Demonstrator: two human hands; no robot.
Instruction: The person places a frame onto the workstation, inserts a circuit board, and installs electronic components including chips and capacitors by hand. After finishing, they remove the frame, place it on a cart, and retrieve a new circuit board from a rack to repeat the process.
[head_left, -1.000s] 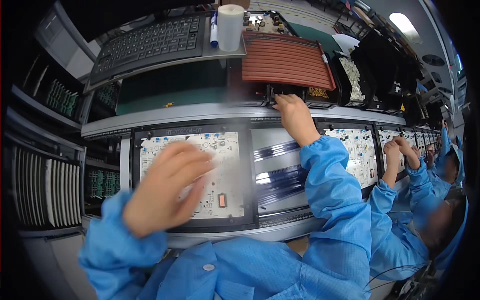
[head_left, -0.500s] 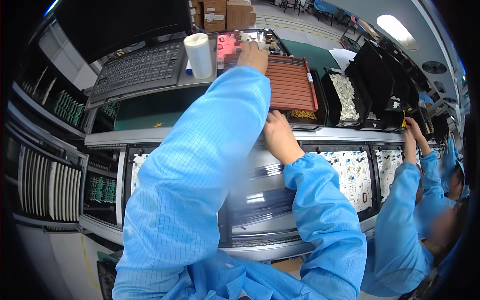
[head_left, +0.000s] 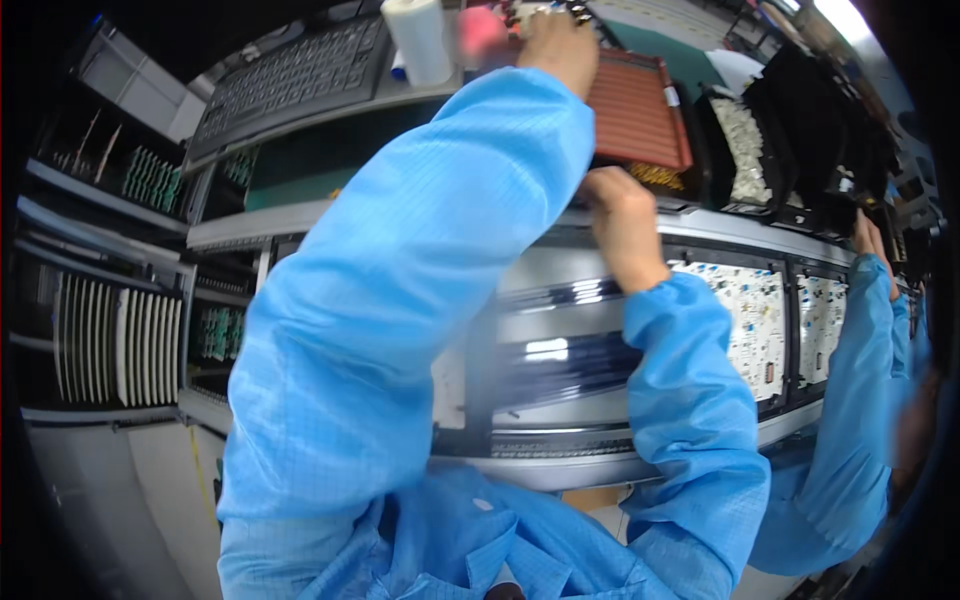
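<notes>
My left hand (head_left: 562,48) reaches far forward, over small mixed parts (head_left: 522,14) behind a red-brown ridged tray (head_left: 640,110). Its fingers are bunched and bent down; whatever they hold is hidden. Close to the near edge of that tray is my right hand (head_left: 628,222), its fingers curled together, with the tips partly covered by my left sleeve. What it grips, if anything, cannot be seen. Small yellow parts (head_left: 657,177) lie in a black bin beneath the tray, just right of my right hand.
Left stand a keyboard (head_left: 290,90) and a white roll (head_left: 418,45). A bin of whitish parts (head_left: 742,150) is at right. Below run framed white boards (head_left: 745,320) and a clear-covered frame (head_left: 560,355). A co-worker's sleeve (head_left: 855,370) is at right; racked boards (head_left: 120,345) stand left.
The view has shifted, so the bench things sit higher and mostly further right. My left hand stays over the small parts; my right hand stays by the tray's near edge. The co-worker's arm has lowered.
</notes>
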